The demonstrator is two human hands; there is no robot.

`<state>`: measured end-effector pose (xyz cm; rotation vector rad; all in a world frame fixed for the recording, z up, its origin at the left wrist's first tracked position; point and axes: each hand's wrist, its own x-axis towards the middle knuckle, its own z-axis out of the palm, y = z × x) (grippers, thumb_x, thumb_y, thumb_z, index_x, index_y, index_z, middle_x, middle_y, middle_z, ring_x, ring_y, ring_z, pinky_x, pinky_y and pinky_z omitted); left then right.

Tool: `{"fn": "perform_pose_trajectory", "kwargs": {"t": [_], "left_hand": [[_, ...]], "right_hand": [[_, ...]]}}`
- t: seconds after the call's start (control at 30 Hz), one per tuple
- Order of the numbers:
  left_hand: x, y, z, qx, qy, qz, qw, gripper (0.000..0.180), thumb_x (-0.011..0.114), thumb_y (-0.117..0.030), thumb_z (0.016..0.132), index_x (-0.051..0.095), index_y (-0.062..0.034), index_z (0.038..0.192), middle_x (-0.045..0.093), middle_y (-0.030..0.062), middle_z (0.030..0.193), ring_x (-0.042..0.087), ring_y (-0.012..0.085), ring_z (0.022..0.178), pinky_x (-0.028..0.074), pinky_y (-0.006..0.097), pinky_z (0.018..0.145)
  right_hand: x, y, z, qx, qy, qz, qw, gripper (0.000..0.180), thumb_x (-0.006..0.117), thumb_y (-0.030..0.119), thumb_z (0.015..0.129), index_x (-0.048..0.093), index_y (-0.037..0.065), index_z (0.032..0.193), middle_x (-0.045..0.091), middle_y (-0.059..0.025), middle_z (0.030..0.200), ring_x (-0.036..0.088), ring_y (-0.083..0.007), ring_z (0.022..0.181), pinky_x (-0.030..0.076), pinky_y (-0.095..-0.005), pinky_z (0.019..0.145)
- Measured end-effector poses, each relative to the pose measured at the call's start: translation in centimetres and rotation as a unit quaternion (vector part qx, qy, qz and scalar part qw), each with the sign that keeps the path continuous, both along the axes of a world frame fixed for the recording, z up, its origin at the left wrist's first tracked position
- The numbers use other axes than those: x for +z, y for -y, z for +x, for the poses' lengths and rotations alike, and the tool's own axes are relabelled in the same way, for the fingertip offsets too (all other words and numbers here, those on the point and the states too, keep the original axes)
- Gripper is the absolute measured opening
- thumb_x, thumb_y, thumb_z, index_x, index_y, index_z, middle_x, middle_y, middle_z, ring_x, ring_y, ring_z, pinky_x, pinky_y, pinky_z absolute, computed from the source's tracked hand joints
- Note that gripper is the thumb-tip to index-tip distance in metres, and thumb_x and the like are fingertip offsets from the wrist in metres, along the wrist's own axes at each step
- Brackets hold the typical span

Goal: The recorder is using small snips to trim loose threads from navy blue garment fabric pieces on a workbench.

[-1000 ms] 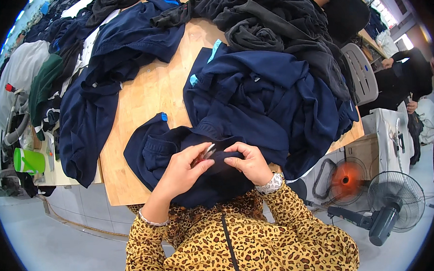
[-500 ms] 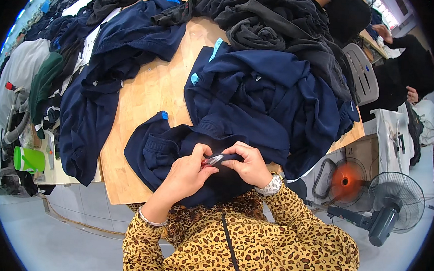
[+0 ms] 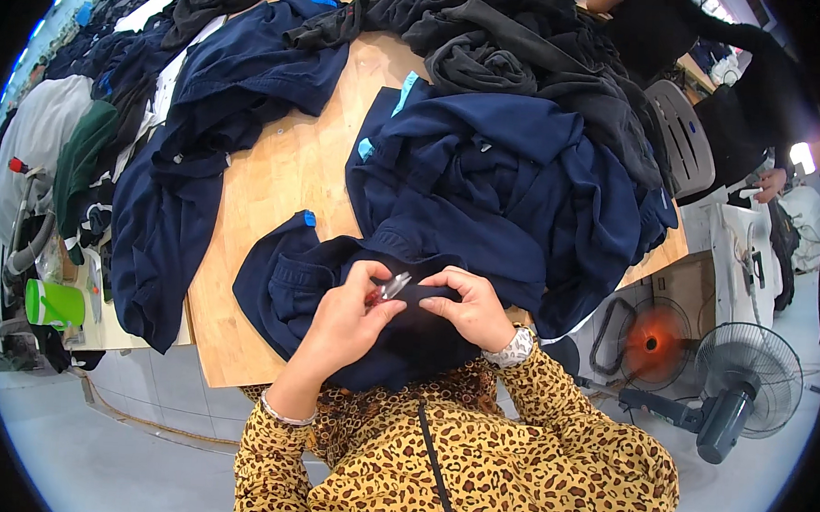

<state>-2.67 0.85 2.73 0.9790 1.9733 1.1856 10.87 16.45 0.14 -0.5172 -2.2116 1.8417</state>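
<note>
My left hand (image 3: pixel 342 319) is closed around a small pair of thread snips (image 3: pixel 394 286) with silver blades and red handles. The blades point up and to the right, toward the cloth in my other hand. Between its thumb and fingers, my right hand (image 3: pixel 477 313) pinches an edge of a navy garment (image 3: pixel 303 275). That garment has a gathered elastic band and a small blue tag, and it hangs over the table's near edge in front of me. The fold right between my hands is too dark to make out in detail.
A navy clothing pile (image 3: pixel 517 169) and dark grey garments (image 3: pixel 480 60) cover the wooden table (image 3: pixel 280 170). More navy garments (image 3: pixel 165 234) drape on the left. A green bucket (image 3: pixel 55 303) stands there. Fans (image 3: pixel 747 380), a grey chair (image 3: pixel 680 140) and a person in black (image 3: pixel 747 107) are right.
My left hand has drawn slightly back to the left, and the snips' blades have come away from the pinched cloth and tilted upward. The person at the right has shifted.
</note>
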Motion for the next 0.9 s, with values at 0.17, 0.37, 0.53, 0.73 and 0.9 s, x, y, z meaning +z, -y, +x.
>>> {"fn": "perform_pose_trajectory", "kwargs": {"t": [0.17, 0.37, 0.53, 0.73, 0.9], "left_hand": [[0.0, -0.1, 0.1, 0.009, -0.033, 0.072, 0.997, 0.022, 0.069, -0.009, 0.082, 0.059, -0.0016, 0.1, 0.06, 0.0072, 0.072, 0.055, 0.0103, 0.061, 0.046, 0.025, 0.057], [-0.9, -1.4, 1.1, -0.023, -0.199, 0.156, 0.967, 0.016, 0.069, -0.002, 0.077, 0.065, -0.0017, 0.093, 0.061, 0.0077, 0.08, 0.061, 0.0229, 0.066, 0.049, 0.029, 0.057], [-0.2, -1.8, 1.0, -0.13, -0.395, 0.093, 0.905, 0.011, 0.066, -0.007, 0.07, 0.058, -0.004, 0.077, 0.052, 0.0073, 0.071, 0.06, 0.0217, 0.065, 0.049, 0.032, 0.055], [-0.5, -2.4, 0.5, -0.166, -0.444, 0.074, 0.877, 0.017, 0.07, -0.01, 0.07, 0.054, -0.0055, 0.076, 0.051, 0.007, 0.072, 0.059, 0.0214, 0.064, 0.048, 0.033, 0.054], [-2.1, -1.7, -0.8, -0.106, -0.235, 0.149, 0.954, 0.011, 0.068, -0.003, 0.071, 0.059, -0.0038, 0.078, 0.055, 0.0036, 0.07, 0.055, 0.015, 0.057, 0.045, 0.026, 0.052]], "right_hand": [[0.3, -0.3, 0.2, -0.022, 0.086, -0.111, 0.99, 0.022, 0.071, 0.01, 0.08, 0.066, 0.0, 0.099, 0.065, -0.0051, 0.088, 0.06, -0.0105, 0.079, 0.046, -0.025, 0.071], [-0.1, -0.2, 0.1, -0.006, 0.043, -0.008, 0.999, 0.022, 0.071, 0.009, 0.08, 0.066, 0.0, 0.099, 0.066, -0.0058, 0.087, 0.061, -0.0124, 0.08, 0.047, -0.0267, 0.072], [-0.1, 0.0, 0.1, 0.007, 0.043, 0.064, 0.997, 0.022, 0.071, 0.007, 0.078, 0.066, 0.0, 0.098, 0.066, -0.0098, 0.089, 0.064, -0.0188, 0.081, 0.048, -0.0287, 0.073], [-0.4, 0.1, -0.2, 0.003, 0.044, 0.068, 0.997, 0.023, 0.072, 0.007, 0.077, 0.067, 0.0, 0.097, 0.067, -0.0113, 0.087, 0.064, -0.021, 0.079, 0.049, -0.0291, 0.073], [1.2, -0.2, -0.4, 0.0, 0.099, -0.046, 0.994, 0.023, 0.072, 0.01, 0.079, 0.067, 0.001, 0.1, 0.066, -0.0048, 0.075, 0.06, -0.011, 0.065, 0.048, -0.0259, 0.062]]}}
